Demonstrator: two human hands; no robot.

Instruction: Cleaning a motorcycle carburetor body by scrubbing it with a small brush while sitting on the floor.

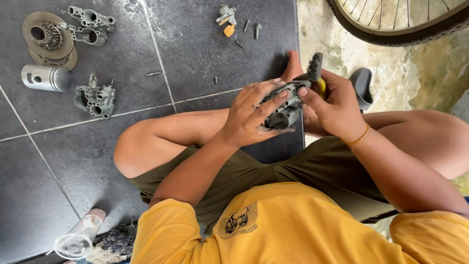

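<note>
Now, left hand: fingers wrapped around the grey cast-metal carburettor body.
Right hand: pinching it beside a yellow-handled bristle brush.
Risk: a slipping grip could drop it onto the dark tiles.

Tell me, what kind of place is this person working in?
Probably an informal home or backyard repair spot for small engines. The person sits on a dark tiled floor, a piston and carburettor bodies lie loose on it, and a bicycle wheel stands on rough concrete beside them.

No packages, labels, signs, screens.
</note>
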